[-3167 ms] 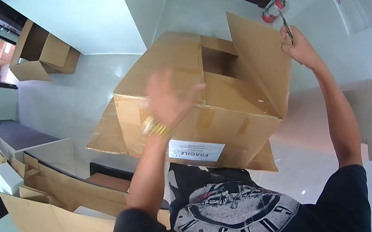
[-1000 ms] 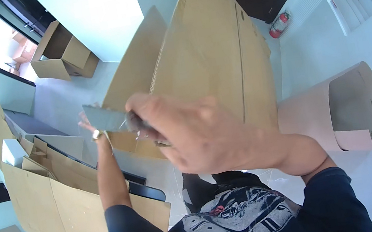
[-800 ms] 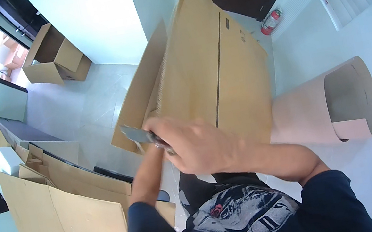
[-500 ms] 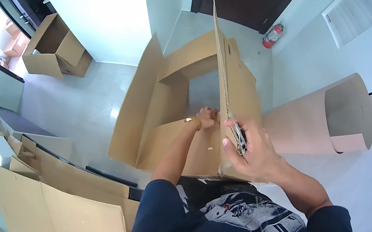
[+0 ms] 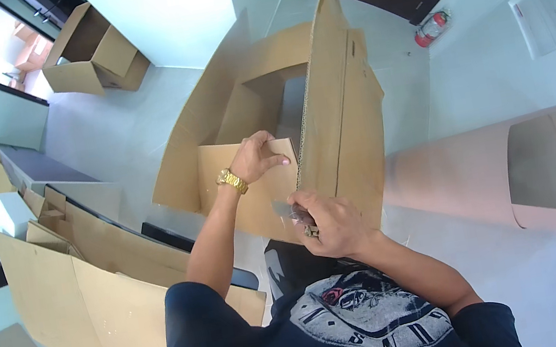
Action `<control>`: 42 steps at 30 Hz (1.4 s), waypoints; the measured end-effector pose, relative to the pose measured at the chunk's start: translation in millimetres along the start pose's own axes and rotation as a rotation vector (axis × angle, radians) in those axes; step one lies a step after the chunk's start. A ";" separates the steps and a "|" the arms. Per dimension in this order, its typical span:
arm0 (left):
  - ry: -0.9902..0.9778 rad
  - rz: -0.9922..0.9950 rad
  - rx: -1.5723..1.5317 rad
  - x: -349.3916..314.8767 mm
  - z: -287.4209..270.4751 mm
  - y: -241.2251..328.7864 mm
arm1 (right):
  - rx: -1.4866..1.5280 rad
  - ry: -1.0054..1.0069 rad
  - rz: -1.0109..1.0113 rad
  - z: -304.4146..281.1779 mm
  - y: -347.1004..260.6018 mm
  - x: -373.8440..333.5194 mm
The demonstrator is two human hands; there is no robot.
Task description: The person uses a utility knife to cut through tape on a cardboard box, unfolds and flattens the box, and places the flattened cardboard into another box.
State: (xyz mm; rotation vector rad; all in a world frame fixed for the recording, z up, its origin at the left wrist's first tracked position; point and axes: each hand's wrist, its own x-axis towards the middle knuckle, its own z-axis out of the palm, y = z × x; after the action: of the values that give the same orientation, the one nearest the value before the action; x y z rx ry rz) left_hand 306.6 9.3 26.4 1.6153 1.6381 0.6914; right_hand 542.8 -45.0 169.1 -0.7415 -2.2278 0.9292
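- Large brown cardboard box (image 5: pixel 363 130): reaching room through its upward opening.
- On the box's right, its tall raised flap (image 5: pixel 330 95) bars sideways entry.
- Right of the box, a pinkish-beige rolled sheet (image 5: pixel 451 177) obstructs.

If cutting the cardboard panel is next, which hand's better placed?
Likely the right: the right hand holds a bladed tool close to the cardboard panel. The left hand grips that panel's edge, so it seems better suited to steadying.

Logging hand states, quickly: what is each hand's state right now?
Left hand: closed on the edge of a cardboard flap.
Right hand: closed around a knife.
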 end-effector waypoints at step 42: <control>0.812 -1.071 0.119 -22.2 51.9 -338.1 | -0.131 -0.243 1.019 277.0 576.8 -40.5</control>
State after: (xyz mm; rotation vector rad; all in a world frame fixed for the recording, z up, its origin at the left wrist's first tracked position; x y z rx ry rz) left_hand 142.9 -42.1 -270.4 0.2705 2.7649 0.6668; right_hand 522.6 155.7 -439.4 -2.0049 -2.0648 1.3717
